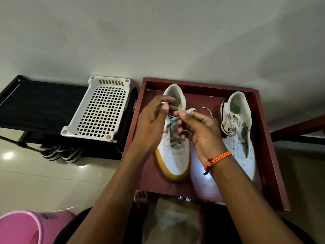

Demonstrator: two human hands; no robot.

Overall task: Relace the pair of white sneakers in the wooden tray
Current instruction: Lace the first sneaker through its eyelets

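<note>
Inside the wooden tray (274, 155) stand 2 white sneakers. Over the left sneaker (173, 155), laced almost to the top, the right hand (198, 127) pinches the lace (173, 121); the left hand (151, 124) seems to pinch its other end. Next comes the last eyelets, then the right sneaker (241, 138) with its 1 loose lace.

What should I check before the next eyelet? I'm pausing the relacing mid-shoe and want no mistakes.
1. Right hand grips the lace: ok.
2. Left hand holds the other lace end: cannot tell, fingers blurred.
3. Left sneaker sits flat in the tray: ok.
4. Lower eyelets crossed evenly: ok.
5. Top eyelets threaded: cannot tell, hidden by the hands.
6. Right sneaker laced: not ok, its lace lies bunched loose on the tongue.
</note>
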